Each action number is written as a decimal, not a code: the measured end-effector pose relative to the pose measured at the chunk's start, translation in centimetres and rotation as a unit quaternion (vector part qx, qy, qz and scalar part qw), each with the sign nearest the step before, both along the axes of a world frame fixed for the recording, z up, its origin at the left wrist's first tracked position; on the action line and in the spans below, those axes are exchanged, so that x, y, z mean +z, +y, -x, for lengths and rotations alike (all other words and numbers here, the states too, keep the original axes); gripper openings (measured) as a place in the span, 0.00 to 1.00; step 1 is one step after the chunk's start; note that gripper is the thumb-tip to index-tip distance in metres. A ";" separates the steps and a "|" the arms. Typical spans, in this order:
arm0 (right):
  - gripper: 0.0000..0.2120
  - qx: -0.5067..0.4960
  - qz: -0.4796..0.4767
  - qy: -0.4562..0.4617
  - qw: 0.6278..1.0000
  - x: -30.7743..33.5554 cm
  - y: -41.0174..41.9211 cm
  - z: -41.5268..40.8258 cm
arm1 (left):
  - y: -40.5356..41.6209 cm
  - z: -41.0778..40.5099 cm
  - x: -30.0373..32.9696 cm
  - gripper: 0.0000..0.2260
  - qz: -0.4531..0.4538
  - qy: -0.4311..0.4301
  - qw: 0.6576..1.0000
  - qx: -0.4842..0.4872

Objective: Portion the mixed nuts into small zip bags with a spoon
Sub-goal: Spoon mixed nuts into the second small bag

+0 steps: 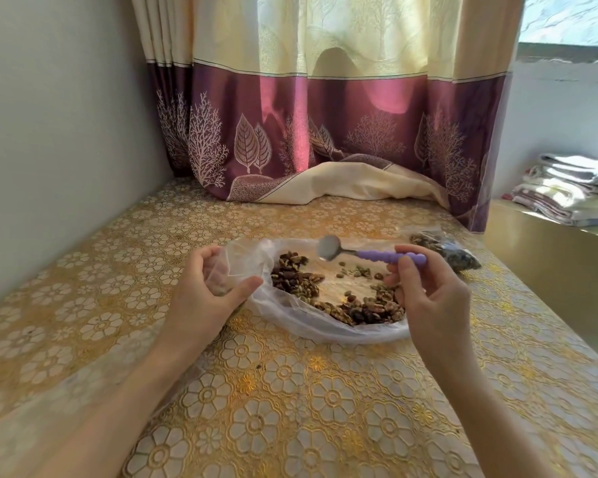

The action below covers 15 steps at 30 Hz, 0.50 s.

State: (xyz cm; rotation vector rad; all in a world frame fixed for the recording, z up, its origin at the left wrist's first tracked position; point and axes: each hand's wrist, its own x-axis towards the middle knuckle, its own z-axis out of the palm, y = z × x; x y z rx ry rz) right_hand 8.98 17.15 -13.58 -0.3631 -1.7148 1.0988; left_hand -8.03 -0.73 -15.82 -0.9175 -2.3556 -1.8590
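Mixed nuts [342, 294] lie spread on a large clear plastic bag [325, 326] opened flat on the table [256, 408]. My left hand [208, 288] grips a small clear zip bag [221, 270] at the big bag's left edge, thumb and fingers curled round it. My right hand [428, 291] pinches the purple handle of a metal spoon [366, 253]. The spoon's bowl looks empty and hovers above the nuts, pointing left toward the small bag. A filled zip bag of nuts [446, 250] lies at the right behind my right hand.
A gold floral cloth covers the table. A purple and cream curtain [325, 132] hangs at the back, its hem resting on the table. A grey wall [66, 132] bounds the left side. Folded cloths [560, 188] are stacked on a ledge at the right.
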 end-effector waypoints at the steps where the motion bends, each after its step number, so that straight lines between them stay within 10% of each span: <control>1: 0.12 -0.032 -0.034 -0.024 0.999 -0.2 0.2 0.0 | 0.0 0.0 0.0 0.39 -0.001 -0.002 1.000 -0.001; 15: 0.09 0.046 0.114 -0.094 0.988 -0.9 1.2 0.4 | 0.0 -0.2 0.0 0.34 -0.004 0.019 1.000 0.008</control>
